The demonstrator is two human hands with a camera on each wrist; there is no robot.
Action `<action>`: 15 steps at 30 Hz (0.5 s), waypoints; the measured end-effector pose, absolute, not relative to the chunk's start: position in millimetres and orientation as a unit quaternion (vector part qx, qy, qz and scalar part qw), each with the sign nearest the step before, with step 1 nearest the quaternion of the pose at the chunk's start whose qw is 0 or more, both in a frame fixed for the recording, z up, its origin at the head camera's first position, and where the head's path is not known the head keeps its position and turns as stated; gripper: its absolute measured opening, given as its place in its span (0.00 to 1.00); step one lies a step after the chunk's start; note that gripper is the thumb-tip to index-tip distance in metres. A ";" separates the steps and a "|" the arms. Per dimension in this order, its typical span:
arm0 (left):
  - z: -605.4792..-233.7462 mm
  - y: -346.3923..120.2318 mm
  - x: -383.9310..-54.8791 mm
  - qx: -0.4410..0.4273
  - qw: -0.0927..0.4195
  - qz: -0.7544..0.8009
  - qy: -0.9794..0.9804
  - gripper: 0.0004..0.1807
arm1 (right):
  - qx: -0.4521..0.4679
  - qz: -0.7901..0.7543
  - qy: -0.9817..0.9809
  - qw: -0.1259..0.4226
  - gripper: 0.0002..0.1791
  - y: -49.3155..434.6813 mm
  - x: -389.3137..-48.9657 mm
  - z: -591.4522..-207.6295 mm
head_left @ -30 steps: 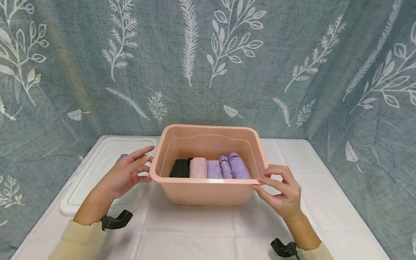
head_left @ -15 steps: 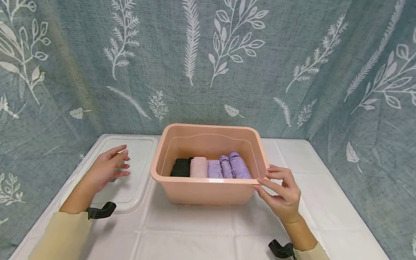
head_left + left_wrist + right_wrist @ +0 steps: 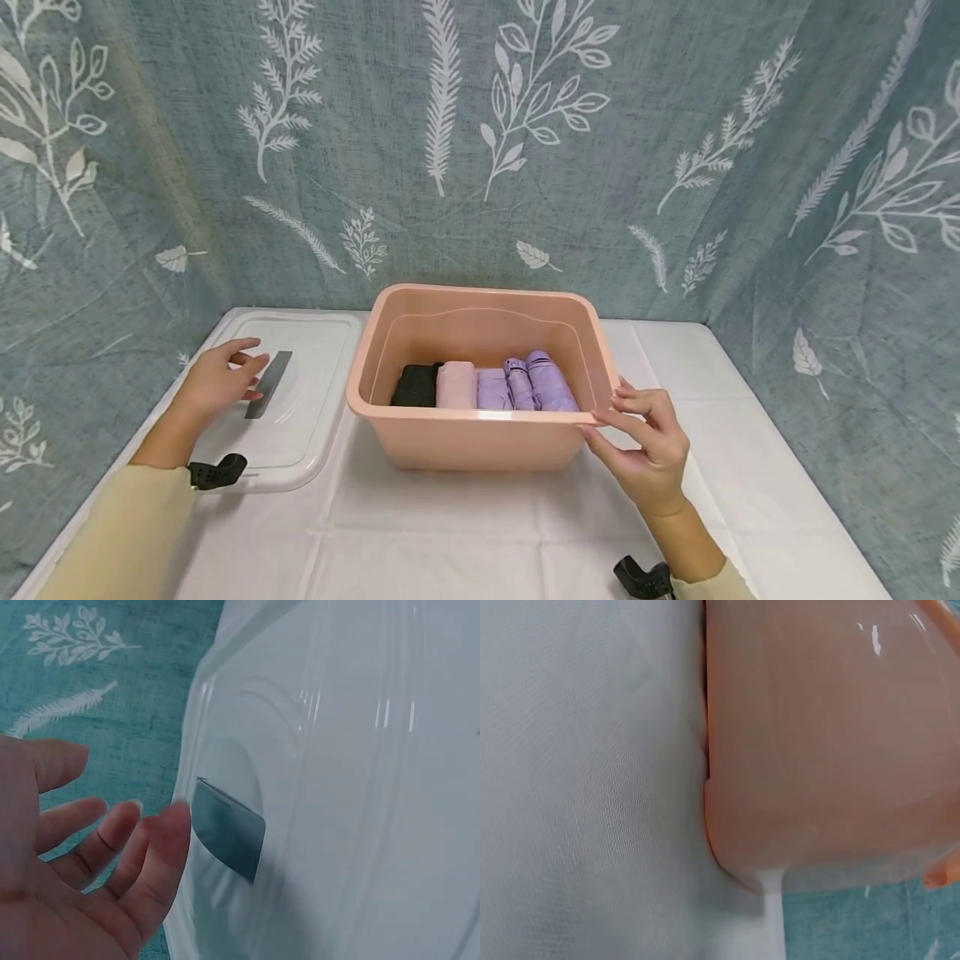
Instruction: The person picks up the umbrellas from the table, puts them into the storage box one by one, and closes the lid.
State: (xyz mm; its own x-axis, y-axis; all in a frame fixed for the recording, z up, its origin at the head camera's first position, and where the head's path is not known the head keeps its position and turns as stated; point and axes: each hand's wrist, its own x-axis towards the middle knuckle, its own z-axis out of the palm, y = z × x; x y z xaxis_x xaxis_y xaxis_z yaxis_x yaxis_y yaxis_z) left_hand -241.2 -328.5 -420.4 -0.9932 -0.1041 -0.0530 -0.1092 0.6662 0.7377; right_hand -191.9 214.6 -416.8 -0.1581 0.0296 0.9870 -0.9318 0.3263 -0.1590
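Note:
A peach plastic storage bin (image 3: pixel 480 446) stands in the middle of the table. Inside it, in a row, sit a black folded bundle (image 3: pixel 415 387), a pink one (image 3: pixel 456 386) and several purple rolled ones (image 3: pixel 553 383). My right hand (image 3: pixel 648 450) pinches the bin's front right rim between thumb and fingers; the right wrist view shows only the bin's outer wall (image 3: pixel 832 750) beside the tablecloth. Over the translucent white lid (image 3: pixel 318 408) at the left, my left hand (image 3: pixel 217 379) hovers with fingers relaxed and nothing held. Its fingertips are close to the lid's edge (image 3: pixel 187 742) in the left wrist view.
A grey strip (image 3: pixel 268 385) shows on the lid next to the left fingers. White cloth (image 3: pixel 435 533) covers the table. A blue-green curtain (image 3: pixel 480 233) with white leaf prints hangs behind and on both sides.
My left hand has left the bin's left side and moved left over the lid, uncovering the grey strip. The right hand has kept its hold on the rim, and the bin has stayed in place.

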 end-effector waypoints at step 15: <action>-437.2 -329.7 -253.3 0.011 -0.038 0.230 0.972 0.33 | 0.351 0.448 -0.612 0.549 0.15 211.4 -191.5 -421.6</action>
